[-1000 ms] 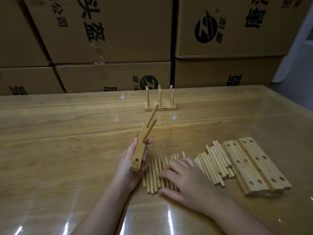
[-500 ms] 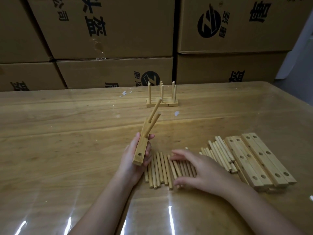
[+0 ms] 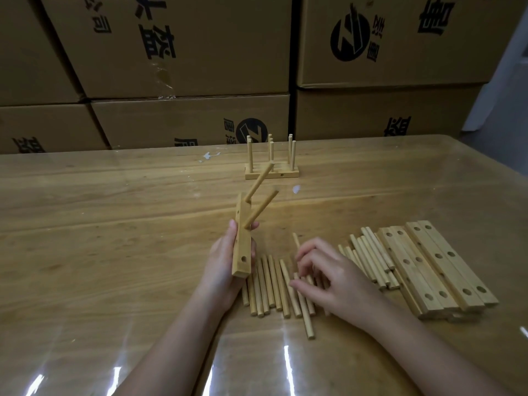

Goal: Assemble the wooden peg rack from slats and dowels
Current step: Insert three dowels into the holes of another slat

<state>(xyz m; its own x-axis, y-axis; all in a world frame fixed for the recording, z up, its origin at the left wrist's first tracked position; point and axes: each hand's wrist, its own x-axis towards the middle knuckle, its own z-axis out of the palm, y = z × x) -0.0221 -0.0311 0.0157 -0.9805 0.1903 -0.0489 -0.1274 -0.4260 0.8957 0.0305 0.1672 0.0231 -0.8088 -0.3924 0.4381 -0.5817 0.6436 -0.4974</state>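
Observation:
My left hand (image 3: 221, 264) grips a wooden slat (image 3: 243, 252) and holds it nearly upright above the table. Two dowels (image 3: 261, 210) stick out of its upper holes, slanting up to the right; one lower hole is empty. My right hand (image 3: 334, 284) lies over a row of loose dowels (image 3: 268, 284) with curled fingers that pinch one dowel (image 3: 296, 241), whose far end pokes out past the fingertips. Another dowel (image 3: 308, 321) lies pulled out of the row towards me.
More dowels (image 3: 368, 252) and a stack of drilled slats (image 3: 440, 261) lie to the right. A finished peg rack (image 3: 271, 171) stands further back on the glossy wooden table (image 3: 114, 238). Stacked cardboard boxes (image 3: 185, 52) wall off the far edge.
My right hand slid right along the dowel row, curled its fingers and took hold of one dowel. The slat in my left hand turned more upright.

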